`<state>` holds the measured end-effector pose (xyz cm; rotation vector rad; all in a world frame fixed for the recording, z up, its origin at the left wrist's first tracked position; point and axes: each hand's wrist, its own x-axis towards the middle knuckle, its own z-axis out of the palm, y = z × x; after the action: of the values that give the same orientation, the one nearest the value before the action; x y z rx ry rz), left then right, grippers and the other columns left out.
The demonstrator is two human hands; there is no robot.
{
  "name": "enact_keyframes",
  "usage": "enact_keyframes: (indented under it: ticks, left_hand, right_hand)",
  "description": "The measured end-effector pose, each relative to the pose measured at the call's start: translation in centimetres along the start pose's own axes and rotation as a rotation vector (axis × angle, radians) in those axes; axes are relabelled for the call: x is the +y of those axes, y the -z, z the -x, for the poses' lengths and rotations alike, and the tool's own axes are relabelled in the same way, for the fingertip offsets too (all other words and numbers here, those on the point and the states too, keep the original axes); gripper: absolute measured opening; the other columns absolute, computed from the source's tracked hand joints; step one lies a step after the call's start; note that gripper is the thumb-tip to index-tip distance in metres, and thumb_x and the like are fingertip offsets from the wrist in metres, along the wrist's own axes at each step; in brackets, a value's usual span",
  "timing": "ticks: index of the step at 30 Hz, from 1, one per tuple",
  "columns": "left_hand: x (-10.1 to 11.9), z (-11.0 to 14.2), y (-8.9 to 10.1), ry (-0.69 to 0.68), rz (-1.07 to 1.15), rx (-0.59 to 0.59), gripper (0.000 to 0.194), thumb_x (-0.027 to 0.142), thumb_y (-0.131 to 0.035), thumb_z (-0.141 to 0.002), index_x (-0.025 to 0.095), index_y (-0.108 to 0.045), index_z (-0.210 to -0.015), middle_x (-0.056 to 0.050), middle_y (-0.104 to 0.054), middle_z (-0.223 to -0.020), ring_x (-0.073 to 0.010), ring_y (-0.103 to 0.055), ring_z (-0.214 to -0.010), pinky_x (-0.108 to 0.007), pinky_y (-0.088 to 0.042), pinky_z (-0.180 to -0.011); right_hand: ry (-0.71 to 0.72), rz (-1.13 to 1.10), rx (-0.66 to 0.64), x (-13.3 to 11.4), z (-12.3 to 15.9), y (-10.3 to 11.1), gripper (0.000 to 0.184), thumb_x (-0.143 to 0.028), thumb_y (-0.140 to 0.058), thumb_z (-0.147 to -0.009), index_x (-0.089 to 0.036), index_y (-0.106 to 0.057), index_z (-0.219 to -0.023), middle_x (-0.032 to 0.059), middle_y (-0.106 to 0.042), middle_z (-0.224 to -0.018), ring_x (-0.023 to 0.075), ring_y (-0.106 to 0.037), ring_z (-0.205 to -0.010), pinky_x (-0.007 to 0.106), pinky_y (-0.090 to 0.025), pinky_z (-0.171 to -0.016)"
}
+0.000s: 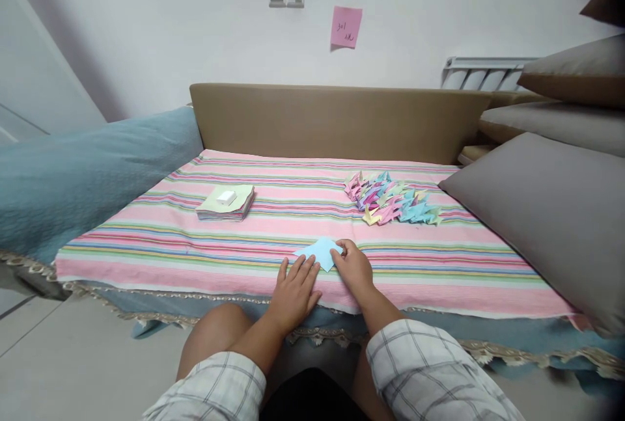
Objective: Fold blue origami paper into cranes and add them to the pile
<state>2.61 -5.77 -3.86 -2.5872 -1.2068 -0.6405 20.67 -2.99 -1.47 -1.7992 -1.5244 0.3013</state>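
Note:
A light blue piece of folded origami paper (323,253) lies on the striped cloth (293,206) near the sofa's front edge. My left hand (293,291) rests flat with its fingers stretched out, the fingertips touching the paper's lower left side. At the paper's right corner, my right hand (352,267) pinches it between thumb and forefinger. Beyond the right hand lies a cluster of folded paper cranes (390,198) in pink, blue, yellow, purple and green.
To the left, a stack of square paper (225,210) has a small white block (226,198) on top. Grey cushions (541,213) line the right side. Behind stands the brown backrest (336,122); a pink note (346,27) hangs on the wall.

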Motion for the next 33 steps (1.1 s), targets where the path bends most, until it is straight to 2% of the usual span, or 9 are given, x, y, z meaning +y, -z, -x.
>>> enact_keyframes:
  ticks: [3, 4, 6, 8, 13, 22, 26, 30, 33]
  left_hand:
    - [0.0, 0.1, -0.2, 0.008, 0.001, 0.000, 0.054, 0.041, -0.051, -0.083, 0.023, -0.040, -0.133, -0.009, -0.044, -0.138, -0.0277, -0.036, -0.128, -0.051, -0.015, -0.109]
    - [0.0, 0.1, -0.2, 0.010, 0.003, -0.003, 0.054, 0.041, -0.050, -0.083, 0.023, -0.040, -0.133, -0.009, -0.044, -0.138, -0.0276, -0.036, -0.129, -0.051, -0.015, -0.109]
    - [0.0, 0.1, -0.4, 0.014, 0.008, -0.008, 0.055, 0.043, -0.050, -0.083, 0.023, -0.040, -0.134, -0.008, -0.044, -0.138, -0.0274, -0.036, -0.129, -0.051, -0.014, -0.109]
    - [0.0, 0.1, -0.4, 0.020, 0.013, -0.016, 0.056, 0.044, -0.050, -0.083, 0.024, -0.039, -0.134, -0.007, -0.044, -0.138, -0.0270, -0.035, -0.129, -0.051, -0.014, -0.109]
    - [0.0, 0.0, -0.2, 0.040, 0.023, -0.044, 0.057, 0.045, -0.050, -0.083, 0.024, -0.039, -0.134, -0.007, -0.045, -0.138, -0.0257, -0.035, -0.129, -0.049, -0.014, -0.109]
    - [0.4, -1.0, 1.4, 0.078, 0.076, -0.145, 0.059, 0.039, -0.058, -0.076, 0.023, -0.042, -0.130, -0.007, -0.047, -0.135, -0.0274, -0.037, -0.125, -0.051, -0.015, -0.108]
    - [0.3, -2.5, 2.8, 0.055, 0.073, -0.229, 0.054, 0.036, -0.059, -0.073, 0.020, -0.048, -0.122, -0.008, -0.050, -0.131, -0.0286, -0.043, -0.118, -0.051, -0.023, -0.104]
    - [0.2, -4.5, 4.1, 0.035, 0.055, -0.374, 0.034, 0.028, -0.056, -0.072, 0.017, -0.057, -0.104, -0.010, -0.058, -0.117, -0.0270, -0.052, -0.102, -0.044, -0.038, -0.092]
    - [0.1, -5.7, 4.5, 0.048, 0.075, -0.436, 0.035, 0.022, -0.055, -0.069, 0.017, -0.057, -0.103, -0.012, -0.052, -0.124, -0.0270, -0.051, -0.104, -0.041, -0.040, -0.091]
  right_hand:
    - [0.158, 0.094, 0.167, -0.7, 0.6, 0.3, 0.029, -0.028, -0.049, -0.082, -0.020, -0.057, -0.109, 0.0088, -0.058, -0.109, 0.0254, -0.049, -0.102, 0.039, -0.034, -0.087]
    - [0.226, 0.127, 0.176, -1.0, 0.8, 0.4, 0.028, -0.025, -0.048, -0.083, -0.020, -0.057, -0.109, 0.0084, -0.058, -0.111, 0.0258, -0.046, -0.104, 0.041, -0.030, -0.091]
    - [0.380, 0.151, 0.065, -1.5, 1.3, 0.5, 0.024, -0.019, -0.045, -0.084, -0.022, -0.060, -0.103, 0.0063, -0.060, -0.106, 0.0233, -0.047, -0.101, 0.040, -0.026, -0.093]
    - [0.451, 0.176, -0.070, -1.7, 1.7, 0.3, 0.024, -0.015, -0.046, -0.083, -0.022, -0.062, -0.098, 0.0052, -0.062, -0.101, 0.0215, -0.048, -0.096, 0.037, -0.028, -0.090]
    - [0.369, 0.253, -0.162, -1.5, 1.5, -0.5, 0.028, -0.017, -0.043, -0.085, -0.024, -0.062, -0.105, 0.0042, -0.060, -0.105, 0.0200, -0.047, -0.099, 0.032, -0.032, -0.084]
    - [0.312, 0.380, -0.252, -2.0, 0.7, -0.5, 0.038, -0.024, -0.043, -0.085, -0.029, -0.053, -0.121, 0.0063, -0.055, -0.111, 0.0230, -0.045, -0.102, 0.036, -0.033, -0.083]
    - [0.304, 0.390, -0.327, -2.0, -0.1, -0.4, 0.042, -0.025, -0.043, -0.084, -0.031, -0.049, -0.126, 0.0068, -0.052, -0.114, 0.0234, -0.044, -0.103, 0.037, -0.034, -0.083]
    - [0.297, 0.382, -0.389, -1.6, -0.8, -0.5, 0.045, -0.026, -0.041, -0.084, -0.034, -0.046, -0.129, 0.0065, -0.051, -0.114, 0.0230, -0.044, -0.103, 0.037, -0.035, -0.084]
    - [0.320, 0.322, -0.416, -0.9, -1.3, -0.4, 0.046, -0.027, -0.042, -0.084, -0.033, -0.046, -0.129, 0.0068, -0.052, -0.114, 0.0231, -0.045, -0.104, 0.038, -0.035, -0.086]
